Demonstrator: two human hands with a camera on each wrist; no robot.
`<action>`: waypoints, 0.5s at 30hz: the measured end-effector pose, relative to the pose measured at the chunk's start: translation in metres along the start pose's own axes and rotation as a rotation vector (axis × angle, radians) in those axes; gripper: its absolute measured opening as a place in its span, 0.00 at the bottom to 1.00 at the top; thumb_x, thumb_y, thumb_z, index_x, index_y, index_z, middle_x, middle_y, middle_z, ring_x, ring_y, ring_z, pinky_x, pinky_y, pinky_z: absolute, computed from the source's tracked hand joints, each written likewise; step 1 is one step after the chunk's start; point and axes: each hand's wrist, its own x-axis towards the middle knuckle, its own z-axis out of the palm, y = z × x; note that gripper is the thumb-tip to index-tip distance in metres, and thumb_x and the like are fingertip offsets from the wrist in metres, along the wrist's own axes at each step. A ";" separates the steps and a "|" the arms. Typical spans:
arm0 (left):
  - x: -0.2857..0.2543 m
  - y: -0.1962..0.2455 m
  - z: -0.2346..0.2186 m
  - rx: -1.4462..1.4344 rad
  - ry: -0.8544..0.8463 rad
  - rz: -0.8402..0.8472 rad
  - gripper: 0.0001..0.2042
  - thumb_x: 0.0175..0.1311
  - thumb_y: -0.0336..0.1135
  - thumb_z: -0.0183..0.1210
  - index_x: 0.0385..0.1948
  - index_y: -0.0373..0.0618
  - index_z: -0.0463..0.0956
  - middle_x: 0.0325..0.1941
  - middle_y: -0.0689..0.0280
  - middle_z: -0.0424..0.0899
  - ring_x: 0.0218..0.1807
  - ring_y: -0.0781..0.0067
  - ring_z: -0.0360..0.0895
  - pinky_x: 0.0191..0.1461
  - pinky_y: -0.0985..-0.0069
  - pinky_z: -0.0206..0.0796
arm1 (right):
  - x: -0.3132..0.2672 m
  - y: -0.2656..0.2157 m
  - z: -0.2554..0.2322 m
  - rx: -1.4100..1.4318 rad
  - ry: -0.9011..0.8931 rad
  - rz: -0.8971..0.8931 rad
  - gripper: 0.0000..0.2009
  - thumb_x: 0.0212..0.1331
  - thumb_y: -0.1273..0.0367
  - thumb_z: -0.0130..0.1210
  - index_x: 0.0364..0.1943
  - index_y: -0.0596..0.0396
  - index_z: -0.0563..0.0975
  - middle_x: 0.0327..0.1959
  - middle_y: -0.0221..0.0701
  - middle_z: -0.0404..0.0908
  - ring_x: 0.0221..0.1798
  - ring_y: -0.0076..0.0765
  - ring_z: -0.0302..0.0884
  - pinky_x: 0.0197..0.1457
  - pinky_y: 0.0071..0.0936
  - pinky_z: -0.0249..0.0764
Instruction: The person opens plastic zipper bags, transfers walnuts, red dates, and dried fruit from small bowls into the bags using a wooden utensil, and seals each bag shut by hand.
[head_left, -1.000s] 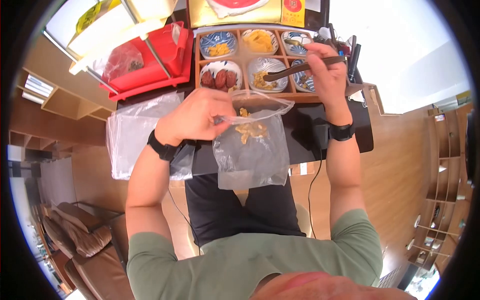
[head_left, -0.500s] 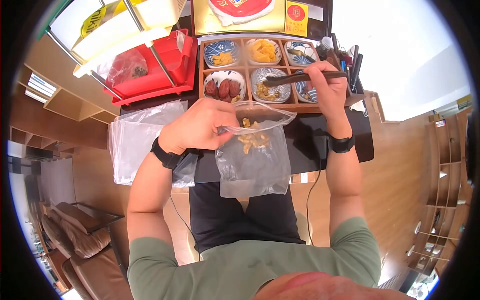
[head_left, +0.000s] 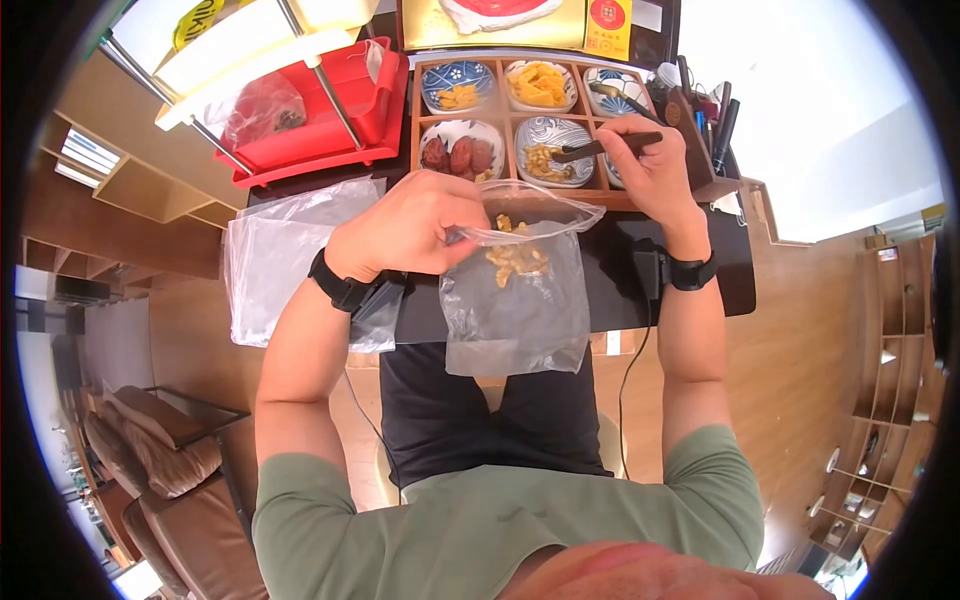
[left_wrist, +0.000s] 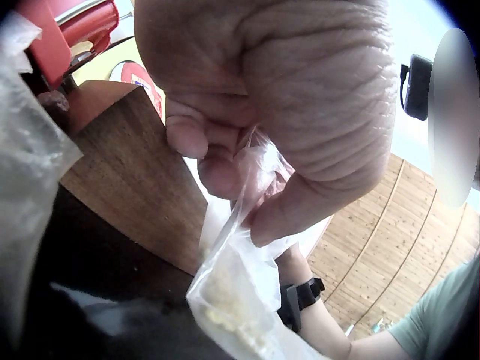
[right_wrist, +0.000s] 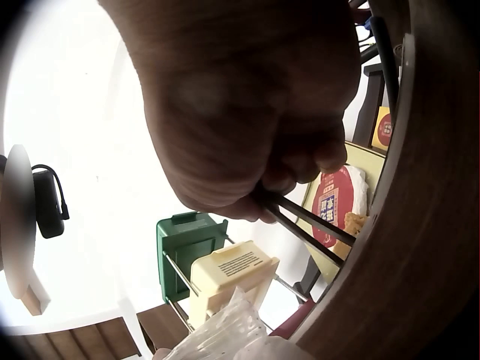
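Observation:
My left hand (head_left: 415,228) pinches the mouth of a clear plastic bag (head_left: 515,330), which hangs over the table's front edge with walnut pieces (head_left: 517,262) inside. In the left wrist view, thumb and fingers grip the bag's film (left_wrist: 240,262). Dark tongs (head_left: 585,150) are held in my right hand (head_left: 648,175), their tips over a patterned bowl (head_left: 570,130) of walnut pieces. Two thin arms of the tongs (right_wrist: 307,225) show in the right wrist view; their tips are hidden behind the tray's wall. The bowl sits in a divided wooden tray (head_left: 505,115).
Other bowls in the tray hold red dates (head_left: 462,155), yellow dried fruit (head_left: 540,85) and yellow pieces (head_left: 458,97). More plastic bags (head_left: 290,270) lie at the left, below a red bin (head_left: 320,120). Pens (head_left: 727,130) stand at the right. A cable (head_left: 640,370) hangs off the front.
My right hand and the tongs have come lower and closer over the walnut bowl, the tongs now tilted tips-down. The left hand keeps its hold on the bag; the head view has shifted slightly.

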 end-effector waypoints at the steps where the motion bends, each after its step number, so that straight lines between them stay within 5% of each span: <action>1: 0.000 0.000 0.000 -0.004 -0.012 -0.012 0.06 0.47 0.20 0.65 0.27 0.39 0.80 0.27 0.59 0.79 0.30 0.52 0.78 0.31 0.64 0.68 | 0.001 0.002 0.002 0.005 0.016 -0.045 0.06 0.67 0.72 0.63 0.40 0.62 0.84 0.28 0.31 0.84 0.26 0.22 0.75 0.31 0.23 0.71; 11: 0.001 0.001 0.001 -0.010 0.001 -0.008 0.05 0.47 0.21 0.65 0.26 0.39 0.80 0.26 0.60 0.78 0.27 0.52 0.77 0.29 0.64 0.67 | -0.002 -0.001 -0.003 0.090 0.101 0.021 0.07 0.69 0.72 0.62 0.45 0.59 0.85 0.35 0.29 0.88 0.33 0.21 0.78 0.38 0.21 0.73; 15: -0.002 0.001 0.000 0.005 -0.022 -0.020 0.07 0.46 0.19 0.65 0.28 0.38 0.80 0.28 0.59 0.80 0.31 0.53 0.80 0.32 0.65 0.69 | -0.008 -0.002 -0.011 0.413 0.127 0.105 0.07 0.71 0.72 0.61 0.47 0.59 0.85 0.39 0.23 0.84 0.34 0.14 0.73 0.37 0.15 0.69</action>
